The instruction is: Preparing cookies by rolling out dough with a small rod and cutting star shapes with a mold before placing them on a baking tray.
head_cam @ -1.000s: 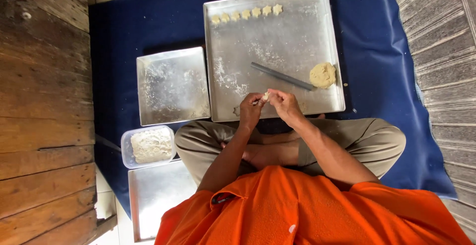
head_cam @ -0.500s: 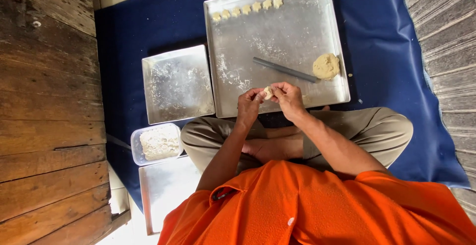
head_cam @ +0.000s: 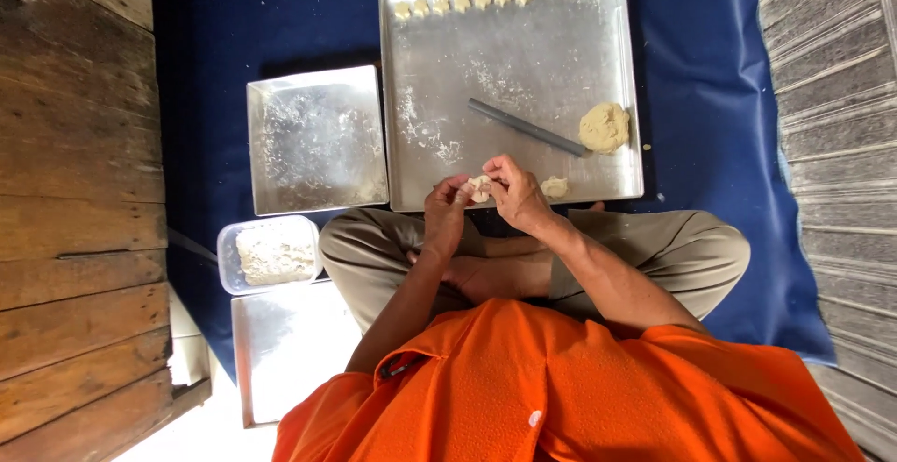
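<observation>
Fingers (head_cam: pixel 493 174) half-hide dough piece (head_cam: pixel 480 188) between both hands.

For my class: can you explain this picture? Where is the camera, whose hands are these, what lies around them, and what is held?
The camera sits on a person's head and looks down at their lap. The left hand and right hand pinch a dough piece together. Ahead lies a big tray with a row of star shapes, a dark stick, a dough lump and a smaller bit. Beside it lie a small tray and a tub of dough, all on a blue mat.
</observation>
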